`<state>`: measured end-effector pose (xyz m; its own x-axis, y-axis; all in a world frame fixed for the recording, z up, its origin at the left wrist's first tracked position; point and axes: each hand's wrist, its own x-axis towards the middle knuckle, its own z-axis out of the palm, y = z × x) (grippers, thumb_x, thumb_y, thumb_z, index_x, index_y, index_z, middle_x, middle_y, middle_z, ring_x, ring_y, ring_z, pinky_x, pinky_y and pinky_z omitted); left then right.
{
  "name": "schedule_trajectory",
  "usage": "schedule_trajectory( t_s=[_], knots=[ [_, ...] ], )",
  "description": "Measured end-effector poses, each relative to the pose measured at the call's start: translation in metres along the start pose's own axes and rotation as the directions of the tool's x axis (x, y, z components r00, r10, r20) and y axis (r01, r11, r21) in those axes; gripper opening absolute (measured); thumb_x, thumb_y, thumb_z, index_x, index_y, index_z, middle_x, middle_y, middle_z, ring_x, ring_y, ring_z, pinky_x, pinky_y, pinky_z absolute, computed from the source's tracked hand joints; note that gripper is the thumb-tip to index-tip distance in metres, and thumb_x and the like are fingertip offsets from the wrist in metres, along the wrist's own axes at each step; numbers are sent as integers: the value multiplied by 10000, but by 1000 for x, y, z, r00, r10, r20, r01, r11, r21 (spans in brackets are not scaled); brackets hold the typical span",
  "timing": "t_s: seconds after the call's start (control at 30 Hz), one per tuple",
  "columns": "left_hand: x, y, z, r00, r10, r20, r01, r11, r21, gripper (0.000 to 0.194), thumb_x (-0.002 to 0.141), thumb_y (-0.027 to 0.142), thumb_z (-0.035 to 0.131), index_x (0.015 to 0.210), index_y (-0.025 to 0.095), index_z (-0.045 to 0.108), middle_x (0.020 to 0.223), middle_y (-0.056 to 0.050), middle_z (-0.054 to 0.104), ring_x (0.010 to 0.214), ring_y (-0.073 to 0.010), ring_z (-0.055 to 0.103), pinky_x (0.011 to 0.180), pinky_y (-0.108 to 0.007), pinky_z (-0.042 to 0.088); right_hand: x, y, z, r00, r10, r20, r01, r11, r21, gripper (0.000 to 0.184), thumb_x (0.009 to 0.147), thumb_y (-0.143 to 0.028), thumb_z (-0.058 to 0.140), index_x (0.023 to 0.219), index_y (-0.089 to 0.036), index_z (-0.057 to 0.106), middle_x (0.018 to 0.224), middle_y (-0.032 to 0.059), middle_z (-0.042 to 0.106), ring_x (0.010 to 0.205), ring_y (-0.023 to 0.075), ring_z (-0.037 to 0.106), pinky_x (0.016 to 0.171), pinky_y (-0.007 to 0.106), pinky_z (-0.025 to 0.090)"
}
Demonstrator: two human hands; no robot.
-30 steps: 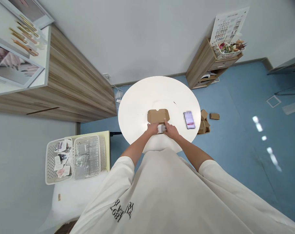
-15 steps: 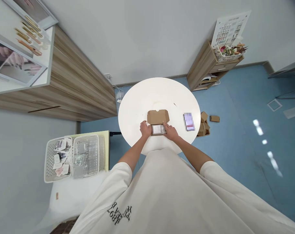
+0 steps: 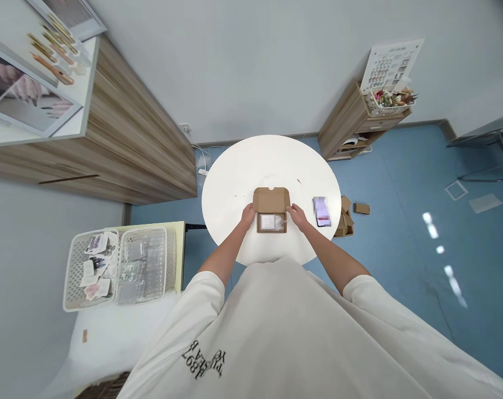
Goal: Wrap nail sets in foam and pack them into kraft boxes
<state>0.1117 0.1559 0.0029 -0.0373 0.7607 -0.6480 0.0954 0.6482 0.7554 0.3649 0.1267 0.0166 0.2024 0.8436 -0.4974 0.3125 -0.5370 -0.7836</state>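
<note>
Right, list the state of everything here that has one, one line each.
Box: open, lid folded back.
Packet: lying inside the box.
Left hand: open, at the box's left side.
Right hand: open, at the box's right side.
Phone: lying flat, screen lit.
Cardboard boxes: piled up.
Basket: full of clear packs.

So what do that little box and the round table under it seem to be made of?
The box looks like plain brown kraft cardboard, matte, with folded flaps and a cut notch in its lid. The round table has a smooth, matte white top, possibly laminate or paint; the look alone can't settle which.
</note>
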Motion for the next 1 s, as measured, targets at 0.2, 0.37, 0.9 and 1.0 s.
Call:
schedule_trajectory(
  t_s=[0.2,0.37,0.9,1.0],
  knots=[
    [-9,8,3,1000,-10,5,10,1000,26,265,771,249,641,1029,222,584,1222,-82,665,1118,-227,608,904,-340,460,-7,-12,3,996,64,61,-74,982,175,491,789,-568,642,1155,-241,654,1280,68,652,1114,228,604,930,353,479],
    [-8,12,0,999,-34,4,34,999,-16,206,902,421,537,908,218,568,1160,-77,674,1029,-217,626,850,-343,453,-6,-15,2,991,119,56,-129,965,228,469,835,-655,559,1018,-241,684,1247,58,680,1120,237,605,881,344,471],
    [-25,15,-33,982,-12,189,7,1000,26,756,922,795,228,1091,219,688,1236,-105,693,1127,-237,651,870,-332,518,-18,-28,-13,947,59,317,-107,985,137,785,962,-750,172,1343,-245,636,1326,97,658,1100,248,661,883,353,543],
    [-32,5,-33,979,59,197,-67,997,33,500,910,660,500,1012,211,696,1187,-96,705,1105,-242,650,895,-347,524,-25,-25,-12,945,42,323,-79,992,101,713,973,-723,264,1264,-226,685,1304,101,668,1174,255,627,949,368,522]
  ],
)
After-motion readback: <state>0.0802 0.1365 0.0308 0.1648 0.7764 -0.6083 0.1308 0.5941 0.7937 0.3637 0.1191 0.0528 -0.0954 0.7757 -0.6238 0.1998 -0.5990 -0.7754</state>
